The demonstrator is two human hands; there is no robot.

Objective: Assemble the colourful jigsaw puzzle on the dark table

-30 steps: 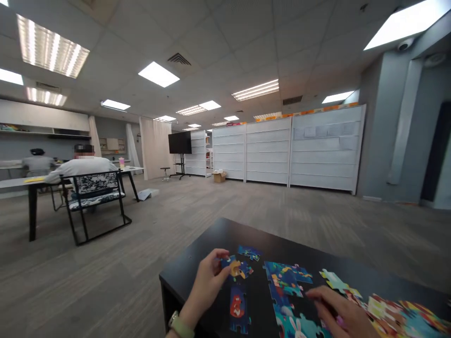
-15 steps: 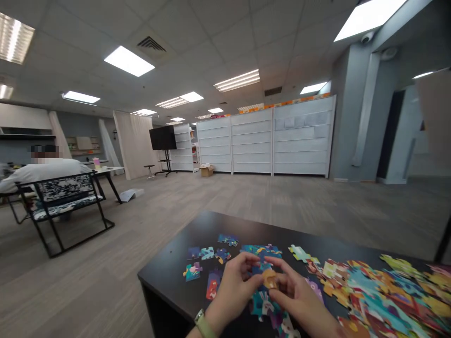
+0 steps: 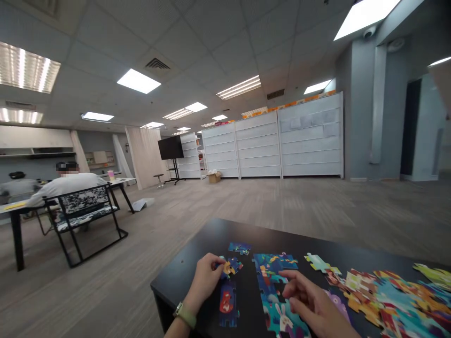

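Observation:
My left hand (image 3: 207, 278) is pinched at the left group of jigsaw pieces, its fingertips on an orange and blue puzzle piece (image 3: 228, 268). The hand hides part of this group. Just below lies a blue puzzle section (image 3: 228, 303) with a red figure. My right hand (image 3: 308, 298) is open, thumb and fingers apart, over the right side of a partly joined blue puzzle (image 3: 268, 288). A white rabbit shows on its lower part. Behind the left group is a separate dark blue piece (image 3: 240, 248).
A big heap of colourful puzzle pieces (image 3: 405, 300) covers the right of the black table (image 3: 225, 230). A pale green piece (image 3: 317, 263) lies at its left edge. Across the room, a person in a white top (image 3: 79, 183) sits on a patterned chair (image 3: 86, 199).
My hands have parted from over the puzzle. The left moved left to the separate pieces; the right opened and stays by the joined puzzle. The view has turned slightly left.

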